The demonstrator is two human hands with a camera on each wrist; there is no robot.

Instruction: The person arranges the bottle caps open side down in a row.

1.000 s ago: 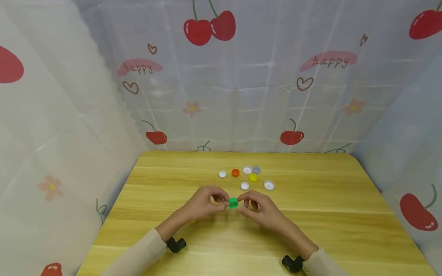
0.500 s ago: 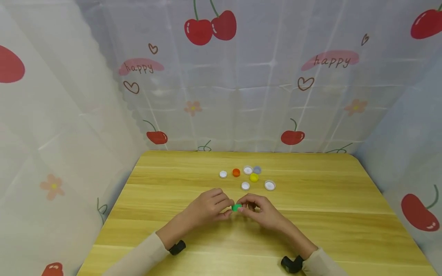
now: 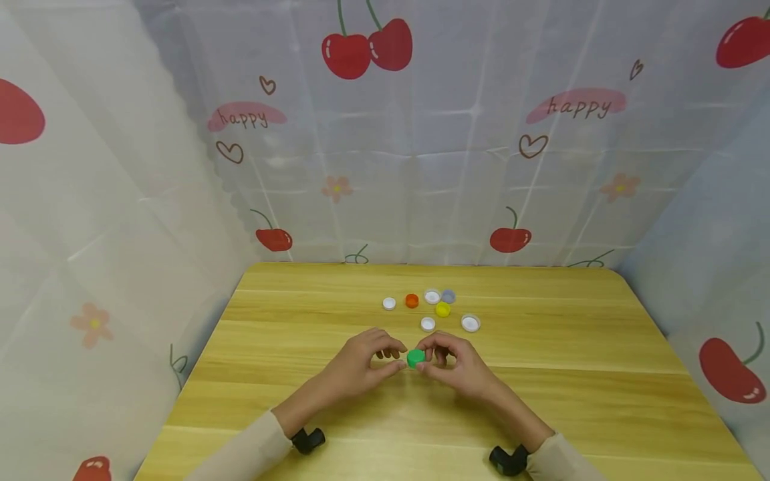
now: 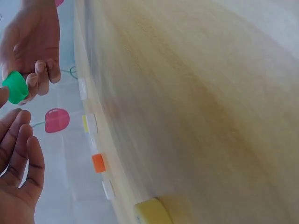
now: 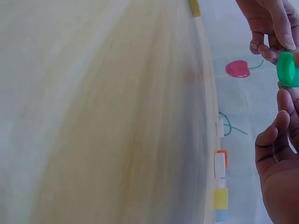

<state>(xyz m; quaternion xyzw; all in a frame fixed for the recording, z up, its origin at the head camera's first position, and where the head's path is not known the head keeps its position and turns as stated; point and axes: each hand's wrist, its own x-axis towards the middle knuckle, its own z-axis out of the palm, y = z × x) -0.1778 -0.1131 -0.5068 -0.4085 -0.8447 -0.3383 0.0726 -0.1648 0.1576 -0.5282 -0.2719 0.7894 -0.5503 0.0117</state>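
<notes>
In the head view, my right hand (image 3: 457, 364) pinches a small green bottle cap (image 3: 416, 359) between thumb and fingers, above the table. The cap's closed top faces up toward the head camera. My left hand (image 3: 363, 361) hovers just left of it, fingers loosely bent and parted from the thumb, with nothing gripped. The left wrist view shows the cap (image 4: 17, 87) in the right hand (image 4: 37, 44), with the left fingers (image 4: 17, 154) below it. From the right wrist view, the cap (image 5: 286, 70) sits between both hands, partly cut off by the frame edge.
Behind the hands on the wooden table (image 3: 289, 314) lie an orange cap (image 3: 412, 300), a yellow cap (image 3: 442, 309), a grey-blue cap (image 3: 448, 296) and several white caps (image 3: 470, 323). A yellow object (image 4: 153, 212) stands near my left arm. A cherry-print curtain (image 3: 385, 174) encloses the table.
The green cap has passed from my left fingers to my right hand and turned, so its top shows instead of its hollow side. My left fingers have come off it.
</notes>
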